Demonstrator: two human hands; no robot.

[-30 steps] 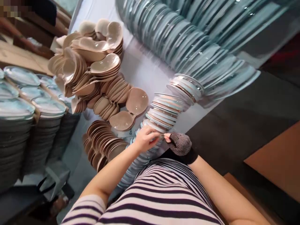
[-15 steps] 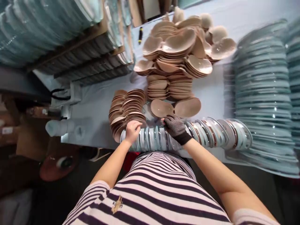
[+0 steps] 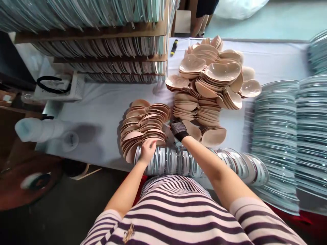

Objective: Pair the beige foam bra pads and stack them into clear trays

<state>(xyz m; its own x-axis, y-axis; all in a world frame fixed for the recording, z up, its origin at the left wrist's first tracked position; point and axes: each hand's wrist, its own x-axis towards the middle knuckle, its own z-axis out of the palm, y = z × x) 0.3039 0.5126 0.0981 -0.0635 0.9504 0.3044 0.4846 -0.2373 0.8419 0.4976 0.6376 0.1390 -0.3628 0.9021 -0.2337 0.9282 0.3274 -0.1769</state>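
My left hand point(image 3: 148, 150) rests at the left end of a row of clear plastic cases point(image 3: 176, 161), its fingers drawn together against the front of a row of beige stick-on bra cups point(image 3: 143, 126). What it pinches, if anything, is hidden. My right hand point(image 3: 178, 130), in a dark fingerless glove, reaches down between that row and a beige pair of bra cups point(image 3: 214, 136). Its fingertips are dark and hard to make out, near a small clear patch on the table. Behind it lies a large heap of nested bra cups point(image 3: 222, 71).
Clear plastic shells point(image 3: 276, 136) stand in long stacks on the right. Filled shelves point(image 3: 102, 32) rise at the back left. A yellow and black cutter point(image 3: 174, 47) lies near the heap. White cups point(image 3: 38, 130) lie at the left, by a white basket point(image 3: 76, 86).
My right hand has moved left, from in front of the bra-cup pair to the gap beside the left row. My left hand stays at the row's end. The view has shifted.
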